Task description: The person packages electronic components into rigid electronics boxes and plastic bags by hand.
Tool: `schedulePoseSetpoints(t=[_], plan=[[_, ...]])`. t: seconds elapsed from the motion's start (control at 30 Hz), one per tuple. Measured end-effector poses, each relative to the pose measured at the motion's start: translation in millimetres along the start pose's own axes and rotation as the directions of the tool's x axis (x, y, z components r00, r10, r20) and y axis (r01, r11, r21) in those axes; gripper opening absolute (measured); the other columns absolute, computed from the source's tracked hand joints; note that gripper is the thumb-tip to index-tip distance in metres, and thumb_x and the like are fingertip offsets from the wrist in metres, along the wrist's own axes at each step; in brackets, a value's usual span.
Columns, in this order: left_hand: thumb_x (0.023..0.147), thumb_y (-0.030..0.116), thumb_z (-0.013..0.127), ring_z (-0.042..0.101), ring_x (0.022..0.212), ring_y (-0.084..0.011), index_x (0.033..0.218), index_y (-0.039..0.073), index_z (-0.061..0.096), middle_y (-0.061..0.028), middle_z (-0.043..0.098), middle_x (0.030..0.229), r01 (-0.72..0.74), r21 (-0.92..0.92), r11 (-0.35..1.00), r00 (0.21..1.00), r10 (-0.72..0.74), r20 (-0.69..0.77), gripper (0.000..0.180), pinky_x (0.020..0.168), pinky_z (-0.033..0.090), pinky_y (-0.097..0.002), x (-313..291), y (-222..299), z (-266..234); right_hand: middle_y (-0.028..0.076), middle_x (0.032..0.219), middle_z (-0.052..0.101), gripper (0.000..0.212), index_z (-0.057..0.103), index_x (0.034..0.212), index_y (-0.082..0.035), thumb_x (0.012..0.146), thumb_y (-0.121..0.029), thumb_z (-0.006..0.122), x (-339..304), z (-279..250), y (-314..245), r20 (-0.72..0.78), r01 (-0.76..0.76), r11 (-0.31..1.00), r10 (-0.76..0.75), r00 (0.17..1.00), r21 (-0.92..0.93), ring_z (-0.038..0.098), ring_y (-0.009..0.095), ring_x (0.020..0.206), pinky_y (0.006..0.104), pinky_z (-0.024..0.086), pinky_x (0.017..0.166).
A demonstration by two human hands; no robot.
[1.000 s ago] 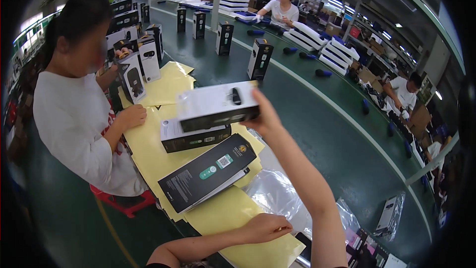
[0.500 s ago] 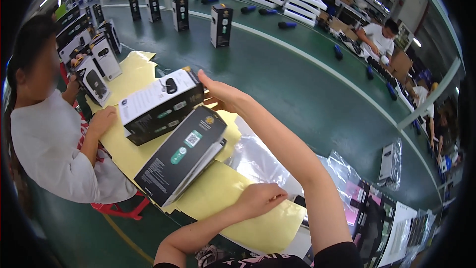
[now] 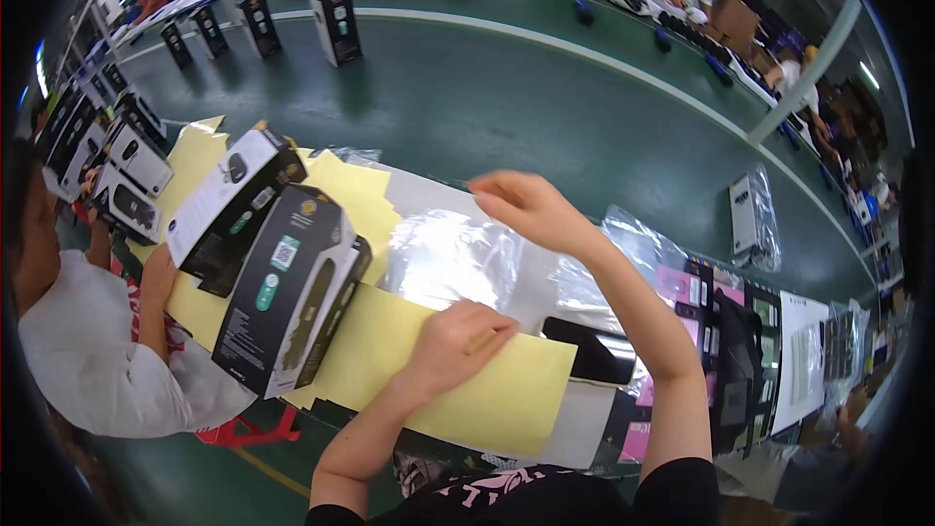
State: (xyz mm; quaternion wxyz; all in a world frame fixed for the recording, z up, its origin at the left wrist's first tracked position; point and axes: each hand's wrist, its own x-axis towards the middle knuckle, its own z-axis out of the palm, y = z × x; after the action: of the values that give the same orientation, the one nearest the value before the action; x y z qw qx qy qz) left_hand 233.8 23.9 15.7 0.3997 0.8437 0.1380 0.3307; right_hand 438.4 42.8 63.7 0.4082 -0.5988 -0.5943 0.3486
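My left hand point(image 3: 453, 351) rests on a yellow paper sheet point(image 3: 502, 404), its fingers curled together; whether anything is between them is hidden. My right hand point(image 3: 526, 206) is in the air above the table's far edge, fingers apart and holding nothing. To the left of my hands lies a black retail box point(image 3: 258, 292) with a printed code and a green label. Behind it a second box point(image 3: 219, 190), with a white face upward, leans on the yellow sheets. Clear plastic film point(image 3: 453, 258) lies between my hands. A black phone point(image 3: 592, 351) sits right of the left hand.
At left a co-worker's hand point(image 3: 161, 278) is beside the boxes. Several upright boxes point(image 3: 338, 24) stand on the green conveyor point(image 3: 467, 88). A bagged box point(image 3: 745, 224) lies at right. Pink-and-black packages point(image 3: 682, 287) cover the table's right side.
My right hand has left the white-faced box and moved right, now free. My left hand has uncurled little and stays on the yellow sheet. The view has swung right.
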Motion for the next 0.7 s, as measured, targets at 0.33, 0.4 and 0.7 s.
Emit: schedulePoseSetpoints(t=[0.33,0.4,0.7], plan=[[0.079,0.004,0.064,0.060,0.076,-0.0225,0.086,0.002,0.066,-0.0090,0.065,0.082,0.169,0.051,0.984,0.979,-0.162,-0.122,0.008,0.070,0.046,-0.0304,5.9,-13.1,12.4,0.006,0.084,0.065,0.042,0.060,0.110,0.000,0.081,-0.027,0.068,-172.2,-0.2,38.6,0.164,-0.218,0.976,0.214,0.963,0.005,0.057,0.012,0.074,0.0270,0.046,0.067],[0.079,0.004,0.064,0.060,0.076,-0.0229,0.088,0.002,0.066,-0.0096,0.065,0.082,0.163,0.073,0.984,0.984,-0.157,-0.084,0.009,0.070,0.046,-0.0306,9.3,-8.1,11.3,0.011,0.085,0.065,0.043,0.059,0.108,0.002,0.080,-0.029,0.067,-172.1,-2.0,40.7,0.183,-0.189,0.982,0.185,0.966,0.005,0.059,0.017,0.077,0.0289,0.047,0.069],[0.082,0.014,0.066,0.060,0.082,-0.0106,0.104,0.001,0.063,-0.0046,0.065,0.089,0.481,-0.199,0.854,0.862,-0.420,0.283,0.026,0.072,0.047,-0.0251,42.2,44.8,14.4,0.007,0.077,0.065,0.026,0.059,0.100,0.005,0.084,-0.016,0.061,-161.8,-66.0,5.0,-0.343,-0.007,0.946,0.124,0.931,0.323,0.060,0.008,0.068,0.0226,0.046,0.060]])
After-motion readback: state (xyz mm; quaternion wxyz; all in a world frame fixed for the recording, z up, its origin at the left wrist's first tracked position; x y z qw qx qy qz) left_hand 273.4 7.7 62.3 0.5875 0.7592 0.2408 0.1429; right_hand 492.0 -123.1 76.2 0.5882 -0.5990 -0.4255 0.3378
